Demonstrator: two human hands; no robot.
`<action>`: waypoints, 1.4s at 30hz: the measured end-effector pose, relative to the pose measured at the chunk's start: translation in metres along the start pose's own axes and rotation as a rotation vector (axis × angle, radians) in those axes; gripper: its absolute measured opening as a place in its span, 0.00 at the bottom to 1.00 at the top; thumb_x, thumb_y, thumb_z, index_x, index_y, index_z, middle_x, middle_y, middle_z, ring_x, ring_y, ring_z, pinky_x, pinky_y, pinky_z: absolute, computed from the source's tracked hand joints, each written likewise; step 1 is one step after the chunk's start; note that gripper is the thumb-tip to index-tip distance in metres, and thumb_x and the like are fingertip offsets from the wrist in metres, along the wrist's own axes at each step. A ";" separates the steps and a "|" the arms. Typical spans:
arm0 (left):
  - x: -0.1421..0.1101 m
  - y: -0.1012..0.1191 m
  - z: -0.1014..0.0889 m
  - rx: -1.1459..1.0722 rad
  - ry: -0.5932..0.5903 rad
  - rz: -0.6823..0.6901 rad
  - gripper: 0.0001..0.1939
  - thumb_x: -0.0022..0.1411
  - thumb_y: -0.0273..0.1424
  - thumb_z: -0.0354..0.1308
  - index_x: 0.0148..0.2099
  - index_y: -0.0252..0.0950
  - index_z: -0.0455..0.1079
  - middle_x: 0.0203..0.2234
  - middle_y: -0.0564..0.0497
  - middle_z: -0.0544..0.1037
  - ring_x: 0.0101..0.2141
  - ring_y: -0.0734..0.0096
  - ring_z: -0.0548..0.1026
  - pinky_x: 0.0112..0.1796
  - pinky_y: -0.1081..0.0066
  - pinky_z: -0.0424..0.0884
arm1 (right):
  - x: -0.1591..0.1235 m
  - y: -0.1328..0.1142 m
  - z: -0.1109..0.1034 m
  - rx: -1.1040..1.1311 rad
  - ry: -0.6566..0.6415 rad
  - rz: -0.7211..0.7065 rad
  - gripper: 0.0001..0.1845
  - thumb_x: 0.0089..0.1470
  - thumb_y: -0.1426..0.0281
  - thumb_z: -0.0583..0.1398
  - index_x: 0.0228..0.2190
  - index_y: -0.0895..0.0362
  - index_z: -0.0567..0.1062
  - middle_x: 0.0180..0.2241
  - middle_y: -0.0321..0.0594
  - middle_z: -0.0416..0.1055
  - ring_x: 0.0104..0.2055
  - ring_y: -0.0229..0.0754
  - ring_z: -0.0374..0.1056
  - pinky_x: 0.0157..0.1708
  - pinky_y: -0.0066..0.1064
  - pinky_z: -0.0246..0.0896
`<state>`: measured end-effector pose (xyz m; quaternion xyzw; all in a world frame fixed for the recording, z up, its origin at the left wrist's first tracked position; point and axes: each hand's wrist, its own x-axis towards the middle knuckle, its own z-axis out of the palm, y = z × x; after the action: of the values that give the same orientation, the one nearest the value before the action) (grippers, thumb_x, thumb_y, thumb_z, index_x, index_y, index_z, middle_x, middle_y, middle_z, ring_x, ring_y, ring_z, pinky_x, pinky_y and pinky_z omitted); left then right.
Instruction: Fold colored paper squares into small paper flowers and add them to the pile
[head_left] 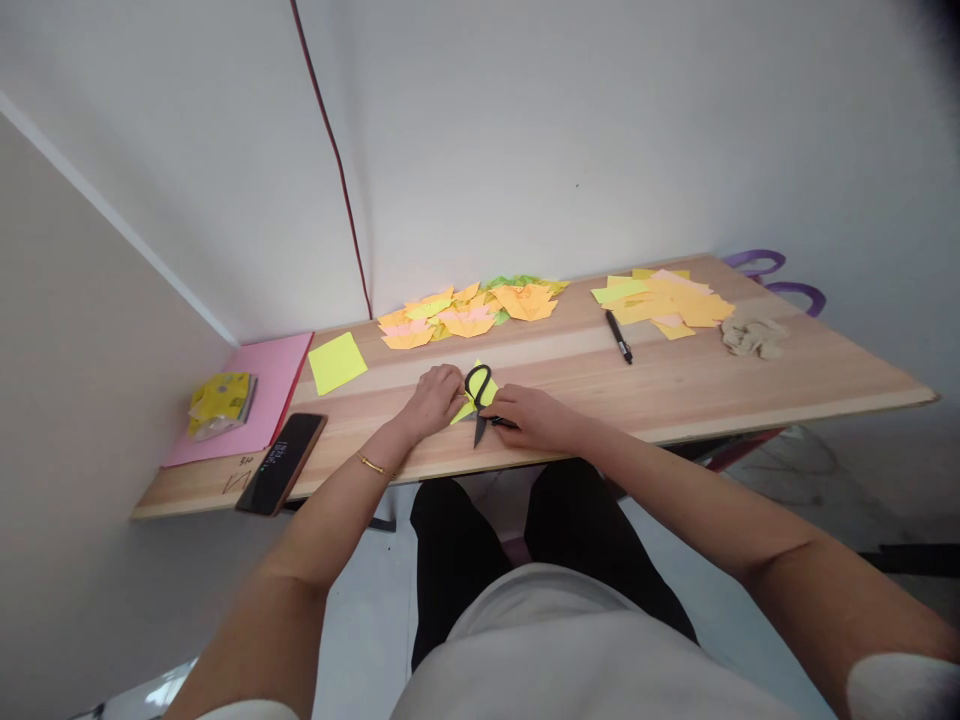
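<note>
At the near edge of the table, a yellow piece of paper [490, 386] lies between my two hands, partly covered. My left hand [437, 397] has its fingers pinched at the paper's left side. A pair of scissors with black handles [478, 384] crosses over the paper, one loop pointing away from me and a blade pointing back toward me. The bent fingers of my right hand [529, 414] close on the scissors beside the paper. A slim black part shows under that hand; whether it belongs to the scissors is unclear.
Folded orange, yellow and green paper shapes [469, 318] line the wall. On the right are loose sheets [667, 300], a black pen [619, 337] and a crumpled beige cloth [752, 338]. On the left are yellow sheets [337, 363], a phone [282, 464] and a yellow packet [222, 403] on pink paper [279, 365].
</note>
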<state>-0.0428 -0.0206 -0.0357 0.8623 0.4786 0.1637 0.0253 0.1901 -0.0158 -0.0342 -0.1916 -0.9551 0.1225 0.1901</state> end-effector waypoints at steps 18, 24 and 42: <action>-0.006 -0.006 0.000 0.184 -0.034 -0.115 0.17 0.60 0.42 0.51 0.44 0.35 0.66 0.41 0.42 0.67 0.43 0.58 0.63 0.44 0.58 0.59 | -0.020 -0.007 -0.013 0.095 -0.003 -0.047 0.15 0.51 0.72 0.55 0.42 0.58 0.73 0.37 0.46 0.71 0.42 0.44 0.65 0.42 0.35 0.62; -0.006 -0.011 0.005 0.058 0.000 -0.060 0.17 0.61 0.36 0.50 0.52 0.44 0.66 0.45 0.45 0.66 0.47 0.59 0.63 0.48 0.56 0.57 | -0.065 0.024 -0.042 -0.009 0.070 0.134 0.15 0.51 0.72 0.55 0.42 0.57 0.73 0.37 0.47 0.71 0.42 0.47 0.65 0.40 0.38 0.63; 0.012 0.031 -0.028 -0.747 0.119 -0.425 0.10 0.52 0.34 0.55 0.37 0.36 0.70 0.34 0.50 0.76 0.35 0.67 0.72 0.36 0.69 0.67 | -0.124 0.092 -0.098 -0.423 0.237 0.556 0.16 0.52 0.68 0.53 0.41 0.58 0.73 0.41 0.48 0.72 0.43 0.50 0.66 0.42 0.39 0.59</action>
<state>-0.0198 -0.0307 0.0002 0.6653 0.5540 0.3662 0.3411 0.3657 0.0312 -0.0139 -0.4916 -0.8421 -0.0537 0.2152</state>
